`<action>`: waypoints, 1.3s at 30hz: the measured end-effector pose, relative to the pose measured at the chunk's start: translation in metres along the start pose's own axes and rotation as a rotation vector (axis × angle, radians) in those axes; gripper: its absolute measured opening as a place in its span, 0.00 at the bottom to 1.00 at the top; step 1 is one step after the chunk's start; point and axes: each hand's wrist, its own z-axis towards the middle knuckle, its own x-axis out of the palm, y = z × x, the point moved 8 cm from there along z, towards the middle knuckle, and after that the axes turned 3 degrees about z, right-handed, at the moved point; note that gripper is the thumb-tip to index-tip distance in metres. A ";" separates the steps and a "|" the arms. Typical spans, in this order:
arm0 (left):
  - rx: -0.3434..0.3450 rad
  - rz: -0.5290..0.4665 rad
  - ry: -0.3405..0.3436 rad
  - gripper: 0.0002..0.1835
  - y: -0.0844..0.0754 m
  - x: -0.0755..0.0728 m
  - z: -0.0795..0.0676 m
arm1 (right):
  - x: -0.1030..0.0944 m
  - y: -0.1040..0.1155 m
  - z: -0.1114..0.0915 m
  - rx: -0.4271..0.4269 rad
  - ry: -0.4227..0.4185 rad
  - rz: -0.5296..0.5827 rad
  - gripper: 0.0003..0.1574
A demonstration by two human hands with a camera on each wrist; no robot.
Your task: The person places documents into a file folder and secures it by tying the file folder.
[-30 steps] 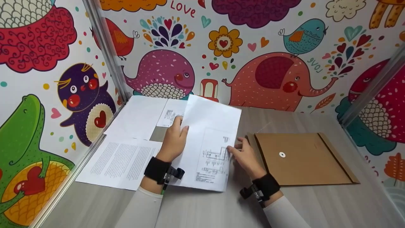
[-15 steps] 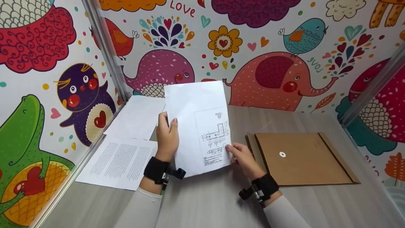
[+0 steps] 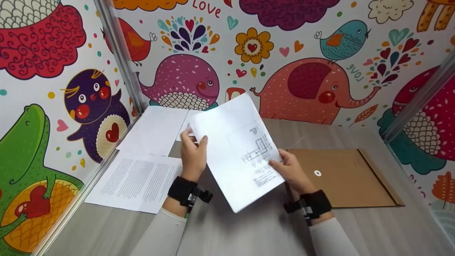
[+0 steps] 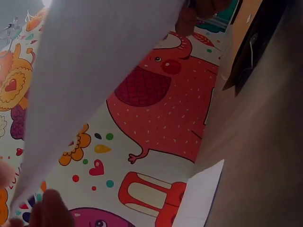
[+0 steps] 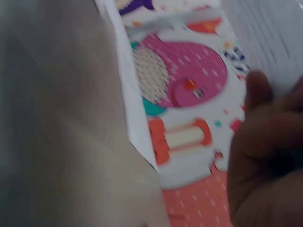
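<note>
A white sheet of paper [image 3: 231, 149] with a printed line drawing is held up above the table, tilted, in the head view. My left hand [image 3: 194, 154] holds it at the left edge, thumb in front and other fingers partly hidden behind. On the right edge, my right hand [image 3: 294, 172] pinches it, thumb on the printed face. The left wrist view shows the paper [image 4: 94, 61] reaching down to blurred fingertips [image 4: 54, 213]. In the right wrist view, the curled right hand [image 5: 265, 165] meets the paper [image 5: 265, 42]. Whether it is one sheet or several, I cannot tell.
A blank white sheet [image 3: 156, 129] and a text-covered sheet [image 3: 131, 185] lie at the left of the grey table [image 3: 227, 234]. Another sheet [image 3: 185, 122] is partly hidden behind the left hand. A brown folder [image 3: 341, 177] lies at right, before a cartoon-printed wall [image 3: 231, 42].
The paper first rose and straightened, then swung to the right and tilted, its lower corner pointing toward me. My right hand moved right with its edge, now overlapping the folder's left side.
</note>
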 end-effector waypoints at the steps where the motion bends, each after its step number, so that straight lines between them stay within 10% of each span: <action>1: 0.023 0.044 -0.032 0.30 0.000 -0.004 0.001 | -0.004 0.001 -0.002 0.008 0.042 -0.014 0.22; 6: 0.126 0.323 0.009 0.33 -0.001 -0.015 0.011 | -0.017 0.001 -0.010 0.037 0.235 -0.088 0.23; 13: 0.058 0.247 0.551 0.29 0.012 0.008 0.011 | -0.012 0.004 -0.016 0.023 0.405 -0.206 0.17; 17: 0.045 0.195 0.670 0.21 0.015 0.017 0.004 | -0.010 0.005 -0.017 0.024 0.425 -0.225 0.16; 23: 0.046 0.127 0.691 0.16 0.018 0.023 0.000 | -0.019 0.005 -0.014 0.018 0.337 -0.244 0.13; 29: 0.005 0.124 0.603 0.15 0.016 0.015 0.006 | -0.064 0.021 -0.020 0.040 0.043 -0.397 0.17; 34: 0.002 0.123 0.514 0.14 0.012 0.011 0.010 | -0.098 0.034 -0.037 0.144 -0.173 -0.668 0.24; 39: -0.008 0.129 0.487 0.13 0.012 0.016 0.007 | -0.101 0.003 -0.060 0.333 -0.155 -0.950 0.42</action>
